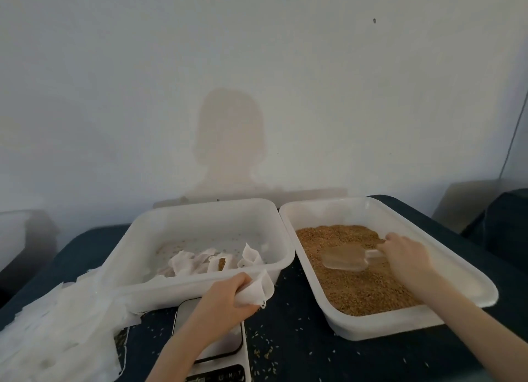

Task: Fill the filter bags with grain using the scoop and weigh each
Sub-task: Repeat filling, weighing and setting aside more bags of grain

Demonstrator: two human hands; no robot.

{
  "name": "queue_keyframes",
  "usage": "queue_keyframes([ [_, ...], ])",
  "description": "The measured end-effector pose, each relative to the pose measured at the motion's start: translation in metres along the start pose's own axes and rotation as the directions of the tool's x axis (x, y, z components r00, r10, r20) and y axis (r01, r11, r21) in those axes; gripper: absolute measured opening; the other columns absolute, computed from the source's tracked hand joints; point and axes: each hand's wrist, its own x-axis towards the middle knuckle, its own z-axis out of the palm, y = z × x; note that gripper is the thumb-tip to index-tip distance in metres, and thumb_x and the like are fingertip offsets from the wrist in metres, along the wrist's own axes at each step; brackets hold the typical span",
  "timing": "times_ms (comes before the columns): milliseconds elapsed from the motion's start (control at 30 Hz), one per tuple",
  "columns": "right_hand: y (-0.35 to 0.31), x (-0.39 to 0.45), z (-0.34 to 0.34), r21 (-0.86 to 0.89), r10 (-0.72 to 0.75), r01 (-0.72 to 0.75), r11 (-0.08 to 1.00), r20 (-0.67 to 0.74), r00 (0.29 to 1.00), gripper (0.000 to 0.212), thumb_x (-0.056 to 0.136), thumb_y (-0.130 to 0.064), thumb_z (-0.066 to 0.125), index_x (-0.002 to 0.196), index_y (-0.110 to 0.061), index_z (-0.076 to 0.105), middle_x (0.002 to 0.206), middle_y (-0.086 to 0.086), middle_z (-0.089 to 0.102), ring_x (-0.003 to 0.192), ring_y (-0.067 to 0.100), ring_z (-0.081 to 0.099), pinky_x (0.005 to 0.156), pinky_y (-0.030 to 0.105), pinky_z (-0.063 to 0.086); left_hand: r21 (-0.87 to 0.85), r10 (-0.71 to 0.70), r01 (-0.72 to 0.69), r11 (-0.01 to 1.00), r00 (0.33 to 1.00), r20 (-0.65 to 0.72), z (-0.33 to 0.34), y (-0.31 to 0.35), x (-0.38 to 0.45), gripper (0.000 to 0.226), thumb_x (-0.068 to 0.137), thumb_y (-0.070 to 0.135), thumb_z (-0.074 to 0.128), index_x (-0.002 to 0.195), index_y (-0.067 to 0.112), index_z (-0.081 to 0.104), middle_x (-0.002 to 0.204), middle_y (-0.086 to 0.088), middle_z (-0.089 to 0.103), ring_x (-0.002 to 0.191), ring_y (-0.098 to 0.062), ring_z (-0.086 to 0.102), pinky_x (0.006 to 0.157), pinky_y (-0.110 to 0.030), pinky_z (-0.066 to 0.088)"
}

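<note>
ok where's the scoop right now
In the head view the clear scoop is on the right, lying on the grain inside the right-hand white tray, its handle held by the right hand.

Clear plastic scoop (pixel 347 260) lay low over brown grain (pixel 357 281) in the right white tub (pixel 474 284), bowl toward the left. One white filter bag (pixel 255 291) was bunched above the scale (pixel 213 350), mouth up. More filled bags (pixel 200 263) sat in the left tub (pixel 148 281); empty bags (pixel 57 333) piled left.
</note>
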Motion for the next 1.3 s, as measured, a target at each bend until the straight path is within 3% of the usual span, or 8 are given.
queue_keyframes([
  [100,0.016,0.005,-0.01,-0.11,-0.132,0.136,0.985,0.035,0.991,0.032,0.091,-0.018,0.055,0.117,-0.037,0.06,0.109,-0.01,0.06,0.102,0.011,0.055,0.088,0.025,0.047,-0.018,0.0,0.0,1.0,1.0,0.009,0.003,0.002,0.0,0.017,0.072,0.041,0.066,0.085,0.035,0.056,0.081,0.021,0.062,0.076,0.003,0.059,0.068,-0.018,0.051],
  [267,0.022,0.004,-0.011,0.075,-0.251,0.24,0.968,0.224,0.942,0.03,0.094,-0.029,0.054,0.123,-0.033,0.058,0.112,-0.007,0.063,0.102,0.01,0.06,0.089,0.023,0.047,-0.041,0.017,-0.016,0.999,1.0,0.023,0.008,0.008,-0.001,0.017,0.074,0.039,0.069,0.085,0.035,0.056,0.082,0.018,0.062,0.077,0.002,0.059,0.069,-0.017,0.049],
  [500,0.034,0.001,0.031,0.463,-0.224,0.092,0.881,0.24,0.945,0.036,0.096,-0.014,0.051,0.124,-0.034,0.059,0.11,-0.011,0.066,0.098,0.008,0.061,0.079,0.017,0.042,-0.03,-0.005,0.006,1.0,1.0,0.027,0.007,0.005,-0.002,0.017,0.072,0.039,0.068,0.085,0.035,0.057,0.082,0.018,0.063,0.079,0.003,0.06,0.072,-0.019,0.052],
  [600,0.039,0.002,0.041,0.607,-0.135,0.01,0.795,0.161,0.978,0.03,0.094,-0.007,0.053,0.119,-0.02,0.065,0.094,0.001,0.068,0.09,0.026,0.064,0.077,0.029,0.044,-0.032,-0.006,0.007,0.999,0.999,0.033,0.006,0.002,-0.002,0.018,0.07,0.045,0.066,0.084,0.038,0.056,0.084,0.023,0.062,0.079,0.005,0.059,0.069,-0.018,0.051],
  [700,0.041,0.003,0.045,0.631,-0.059,-0.054,0.774,0.157,0.986,0.041,0.092,-0.004,0.054,0.127,-0.025,0.059,0.088,-0.01,0.06,0.076,0.012,0.059,0.068,0.02,0.043,-0.021,-0.009,0.01,1.0,0.999,0.035,0.007,0.002,-0.003,0.019,0.071,0.046,0.065,0.085,0.038,0.056,0.084,0.023,0.062,0.08,0.004,0.059,0.071,-0.021,0.052],
  [900,0.042,0.005,0.043,0.585,-0.061,-0.088,0.806,0.23,0.971,0.042,0.094,-0.009,0.052,0.133,-0.025,0.054,0.112,0.0,0.063,0.105,0.021,0.061,0.09,0.028,0.045,-0.016,-0.016,0.016,1.0,0.999,0.036,0.01,0.004,-0.003,0.019,0.072,0.043,0.067,0.087,0.036,0.057,0.083,0.02,0.063,0.079,0.003,0.06,0.07,-0.019,0.051],
  [1133,0.039,-0.003,0.034,0.669,-0.1,-0.042,0.742,0.174,0.98,0.038,0.095,-0.013,0.054,0.128,-0.031,0.056,0.105,-0.002,0.066,0.087,0.015,0.063,0.071,0.02,0.045,-0.053,-0.034,0.035,0.998,0.999,0.025,0.009,0.005,-0.003,0.02,0.069,0.045,0.066,0.085,0.035,0.057,0.081,0.02,0.063,0.075,0.004,0.059,0.065,-0.017,0.048],
  [1300,0.033,-0.014,-0.009,0.764,-0.241,0.102,0.637,0.072,0.968,0.045,0.091,-0.013,0.061,0.117,-0.048,0.052,0.098,-0.017,0.065,0.068,-0.008,0.059,0.054,0.007,0.043,-0.057,-0.044,0.043,0.997,0.999,-0.007,0.009,0.004,-0.005,0.029,0.065,0.053,0.064,0.087,0.036,0.055,0.082,0.021,0.063,0.075,0.005,0.06,0.066,-0.018,0.051],
])
